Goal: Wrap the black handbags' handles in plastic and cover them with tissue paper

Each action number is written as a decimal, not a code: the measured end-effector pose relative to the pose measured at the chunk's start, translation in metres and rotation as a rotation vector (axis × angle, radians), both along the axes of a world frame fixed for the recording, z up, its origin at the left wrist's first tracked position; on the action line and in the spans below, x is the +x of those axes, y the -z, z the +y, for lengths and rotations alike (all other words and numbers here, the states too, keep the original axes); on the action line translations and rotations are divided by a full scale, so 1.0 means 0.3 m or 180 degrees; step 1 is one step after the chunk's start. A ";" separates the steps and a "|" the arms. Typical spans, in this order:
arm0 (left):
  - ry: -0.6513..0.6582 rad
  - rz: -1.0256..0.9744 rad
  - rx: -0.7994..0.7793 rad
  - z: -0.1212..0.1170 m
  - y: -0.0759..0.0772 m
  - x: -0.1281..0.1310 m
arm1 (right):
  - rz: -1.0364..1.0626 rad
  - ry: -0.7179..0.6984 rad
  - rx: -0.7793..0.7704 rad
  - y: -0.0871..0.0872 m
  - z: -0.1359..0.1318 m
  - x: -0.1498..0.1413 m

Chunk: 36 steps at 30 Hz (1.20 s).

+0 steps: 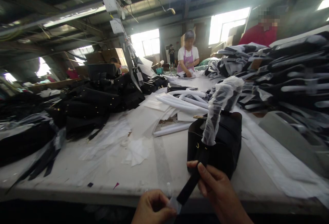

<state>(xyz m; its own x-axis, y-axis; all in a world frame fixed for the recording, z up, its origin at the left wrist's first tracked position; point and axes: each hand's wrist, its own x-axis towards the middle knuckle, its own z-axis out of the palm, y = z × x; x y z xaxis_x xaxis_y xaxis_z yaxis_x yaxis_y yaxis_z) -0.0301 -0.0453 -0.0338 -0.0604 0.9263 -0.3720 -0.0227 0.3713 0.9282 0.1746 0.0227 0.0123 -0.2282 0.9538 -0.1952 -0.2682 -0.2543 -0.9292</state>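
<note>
A black handbag (226,141) stands upright on the white table (164,169) near its front edge. Its handle is wrapped in clear plastic film (218,111) and sticks up over the bag. A black strap (190,184) runs from the bag down toward me. My right hand (218,191) grips the strap just below the bag, fingers and thumb closed on it. My left hand (153,207), at the table edge, pinches the strap's lower end, where a bit of clear wrap (174,204) shows.
Piles of black bags (92,100) fill the left side. Stacked wrapped bags (288,73) rise at the right. Loose white paper sheets and rolls (169,109) litter the middle. A person in a pink apron (189,58) works at the far end; another in red (259,34) stands behind the right stack.
</note>
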 end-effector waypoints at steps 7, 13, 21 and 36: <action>0.0061 -0.0054 -0.0034 -0.003 -0.019 0.010 | -0.0113 0.0025 0.0091 0.015 0.001 0.002; 0.0060 -0.0100 -0.0008 0.003 -0.018 0.013 | -0.0154 -0.0098 0.0125 0.003 -0.003 0.005; -0.0007 -0.0248 0.0234 0.083 -0.115 0.114 | -0.0880 -0.0424 0.0155 -0.003 0.015 0.016; -0.0066 -0.0251 0.0668 0.199 -0.206 0.239 | -0.1697 -0.0107 0.0714 0.006 -0.013 0.122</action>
<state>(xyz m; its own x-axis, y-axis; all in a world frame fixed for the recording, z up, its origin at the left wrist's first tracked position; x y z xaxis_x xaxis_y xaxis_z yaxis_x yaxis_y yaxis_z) 0.0416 0.0145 0.0280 -0.0585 0.9827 -0.1756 -0.1038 0.1690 0.9801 0.2112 0.0188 0.0105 -0.1846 0.9791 -0.0853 0.2566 -0.0358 -0.9659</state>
